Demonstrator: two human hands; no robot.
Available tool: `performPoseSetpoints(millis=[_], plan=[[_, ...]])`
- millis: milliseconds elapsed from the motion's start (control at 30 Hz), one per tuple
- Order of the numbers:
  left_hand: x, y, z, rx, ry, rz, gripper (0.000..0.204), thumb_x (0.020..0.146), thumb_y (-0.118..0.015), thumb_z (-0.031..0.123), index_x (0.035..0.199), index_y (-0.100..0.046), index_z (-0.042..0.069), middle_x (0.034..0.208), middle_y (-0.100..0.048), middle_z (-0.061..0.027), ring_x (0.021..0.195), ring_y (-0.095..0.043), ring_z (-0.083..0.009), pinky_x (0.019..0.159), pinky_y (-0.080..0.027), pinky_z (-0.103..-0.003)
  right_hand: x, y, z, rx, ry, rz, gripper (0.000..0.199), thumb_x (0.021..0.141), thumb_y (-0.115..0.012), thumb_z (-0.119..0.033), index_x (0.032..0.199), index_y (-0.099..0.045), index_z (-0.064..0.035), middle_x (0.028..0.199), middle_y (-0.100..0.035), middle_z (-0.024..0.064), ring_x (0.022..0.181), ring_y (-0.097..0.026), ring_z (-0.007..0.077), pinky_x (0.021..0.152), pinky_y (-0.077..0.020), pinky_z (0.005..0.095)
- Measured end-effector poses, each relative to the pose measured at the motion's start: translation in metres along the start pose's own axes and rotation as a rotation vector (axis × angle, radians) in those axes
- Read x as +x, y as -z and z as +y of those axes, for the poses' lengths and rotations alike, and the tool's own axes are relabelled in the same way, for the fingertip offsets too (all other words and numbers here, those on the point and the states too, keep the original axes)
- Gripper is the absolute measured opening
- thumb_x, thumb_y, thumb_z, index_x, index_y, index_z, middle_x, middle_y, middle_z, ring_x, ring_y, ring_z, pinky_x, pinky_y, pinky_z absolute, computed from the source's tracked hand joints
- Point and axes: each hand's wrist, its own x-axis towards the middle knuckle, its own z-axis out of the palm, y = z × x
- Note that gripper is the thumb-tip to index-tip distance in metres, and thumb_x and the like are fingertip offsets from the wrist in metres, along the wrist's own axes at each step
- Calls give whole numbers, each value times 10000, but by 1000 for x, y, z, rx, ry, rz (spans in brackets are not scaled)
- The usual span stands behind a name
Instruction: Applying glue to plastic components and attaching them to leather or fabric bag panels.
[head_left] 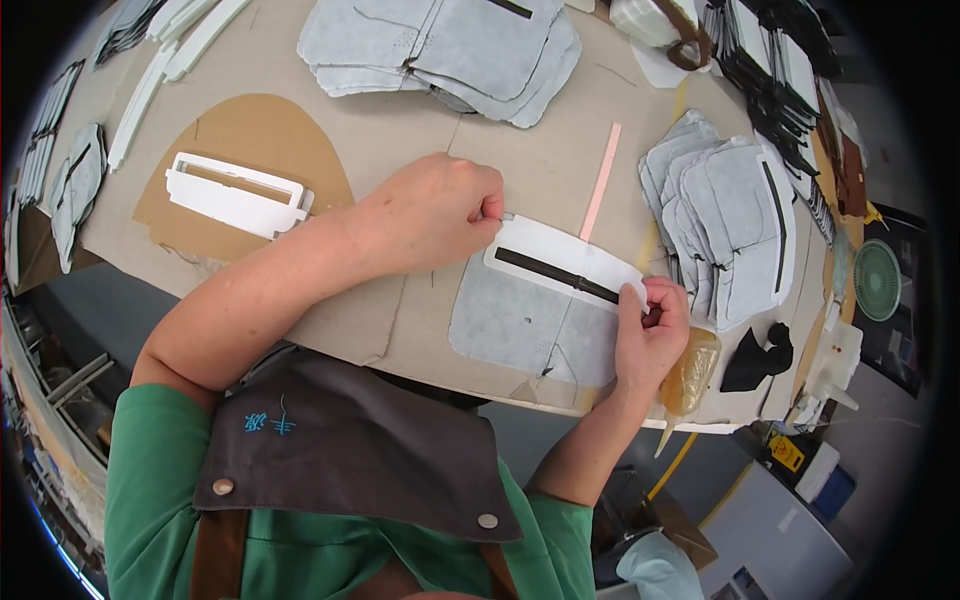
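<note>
A pale grey fabric panel (500, 322) lies at the table's front edge. Along its upper part runs a white strip (570, 248) with a black zipper (550, 270) showing in a long slot. My left hand (440, 212) is closed, its fingertips pinching at the strip's upper left corner; the fingertips are partly hidden. At the other end my right hand (652, 330) grips the strip and panel, thumb on top and fingers curled. Just above the strip a narrow pink strip (602, 182) lies on the table. A loose thread hangs over the panel's lower right part.
A tan board (245, 120) carrying a white slotted frame (235, 203) is at left. Stacks of grey panels lie at the far middle (450, 50) and right (735, 215). Near my right hand are an amber glue bag (690, 372) and a black scrap (755, 360).
</note>
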Motion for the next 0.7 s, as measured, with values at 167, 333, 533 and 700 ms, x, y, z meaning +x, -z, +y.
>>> performPoseSetpoints(millis=[167,333,533,700], plan=[[-2,-6,5,7,-55,-6,80,798,-624,62,845,-615,-2,753,-662,-172,720,-648,-353,671,-516,-426,1,2,6,18,55,41,132,751,-713,19,780,-593,-27,893,-584,49,721,-491,114,594,-389,240],[-10,-14,-16,147,-273,220,197,844,-591,-1,1027,-523,20,744,-555,-109,628,-562,-281,604,-456,-361,2,-6,4,15,26,32,132,738,-716,15,768,-592,-19,885,-603,72,738,-533,151,632,-441,259],[-9,-3,12,150,-144,148,219,846,-579,-27,1059,-578,22,853,-577,-111,738,-579,-270,676,-487,-360,-3,0,5,39,-6,53,135,737,-721,13,782,-595,-11,886,-606,66,734,-549,141,635,-471,262],[10,-65,34,228,-716,190,229,760,-597,-26,980,-647,12,1010,-589,-92,990,-578,-267,819,-487,-373,0,-2,2,25,-51,23,139,735,-727,12,786,-599,-3,888,-612,65,713,-548,136,636,-472,257]])
